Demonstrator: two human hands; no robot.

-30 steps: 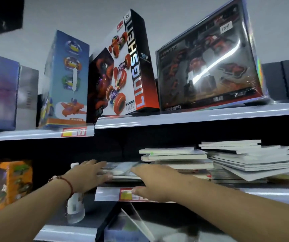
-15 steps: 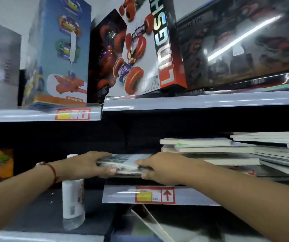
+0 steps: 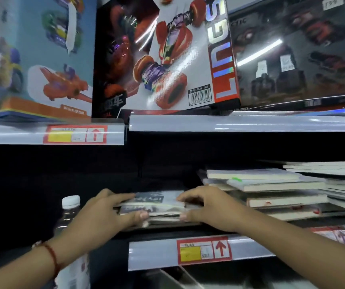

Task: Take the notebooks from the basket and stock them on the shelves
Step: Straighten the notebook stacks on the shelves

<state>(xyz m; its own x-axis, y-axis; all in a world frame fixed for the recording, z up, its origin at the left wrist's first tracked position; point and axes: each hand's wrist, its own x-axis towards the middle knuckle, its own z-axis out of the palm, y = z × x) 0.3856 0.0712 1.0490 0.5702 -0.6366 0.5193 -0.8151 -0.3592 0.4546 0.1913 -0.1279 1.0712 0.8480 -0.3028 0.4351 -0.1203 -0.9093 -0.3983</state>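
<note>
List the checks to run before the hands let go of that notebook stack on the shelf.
1. Both hands on the stack: ok. The left hand and right hand grip the ends of the small notebook stack.
2. Stack fully seated on the shelf: cannot tell; its underside is hidden in shadow.
3. Stack squared up: not ok; the edges look uneven.
4. Room on the right: ok, though tight. The larger pile of notebooks sits just beyond the right hand.
5. Room on the left: ok. The plastic bottle stands near the left wrist, so withdraw with care.
</note>
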